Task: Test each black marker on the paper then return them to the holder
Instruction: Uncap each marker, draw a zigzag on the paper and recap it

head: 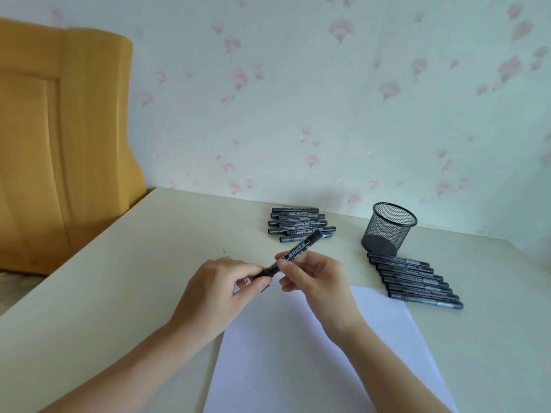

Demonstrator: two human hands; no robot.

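From the head camera I see both hands above the white paper sheet (313,353) on the cream table (119,293), sharing one black marker with a printed label (293,253), tilted up toward the far right. My left hand (217,293) pinches its lower end; my right hand (316,281) curls fingers around its middle. A pile of black markers (301,225) lies beyond. The black wire-mesh holder (387,229) stands right, touching a fanned row of black markers (417,280).
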